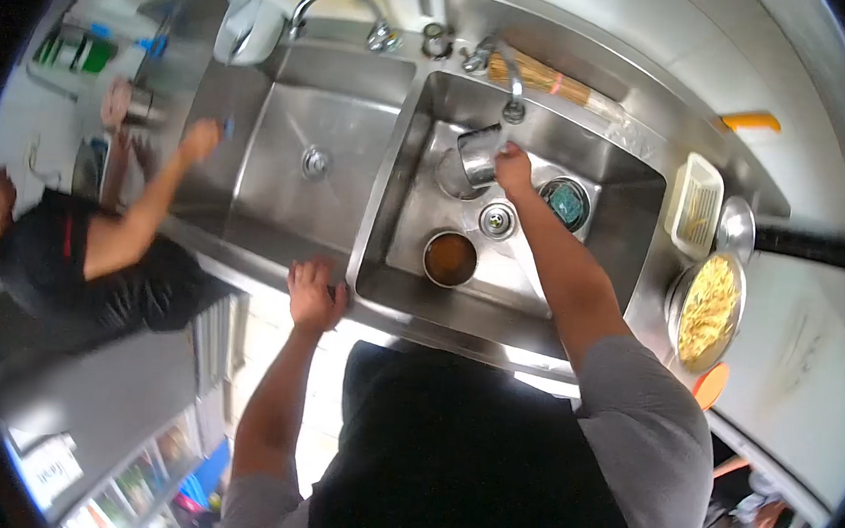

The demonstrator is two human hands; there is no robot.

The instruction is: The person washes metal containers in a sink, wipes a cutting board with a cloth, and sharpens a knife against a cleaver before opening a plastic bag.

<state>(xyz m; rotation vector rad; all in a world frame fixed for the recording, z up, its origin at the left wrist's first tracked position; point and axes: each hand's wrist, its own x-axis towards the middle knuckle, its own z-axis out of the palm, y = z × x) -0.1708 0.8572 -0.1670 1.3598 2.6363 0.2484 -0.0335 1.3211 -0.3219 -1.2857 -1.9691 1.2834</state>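
My right hand (515,168) is closed on a metal cup (477,155), which is tilted inside the right sink basin (626,206). Just above the cup is the spout of a faucet (514,104). Below my forearm, a round metal container (564,204) has something green in it. A round pot of brown liquid (451,258) stands near the basin's front, beside the drain (496,221). My left hand (315,297) rests on the sink's front edge with its fingers spread, holding nothing.
At left, another person's arm (138,227) reaches over the counter beside the left basin (324,127). A bundle of bamboo sticks (541,79) lies behind the faucet. On the right are a cream basket (695,201), a metal lid (736,227) and a bowl of yellowish food strips (709,311).
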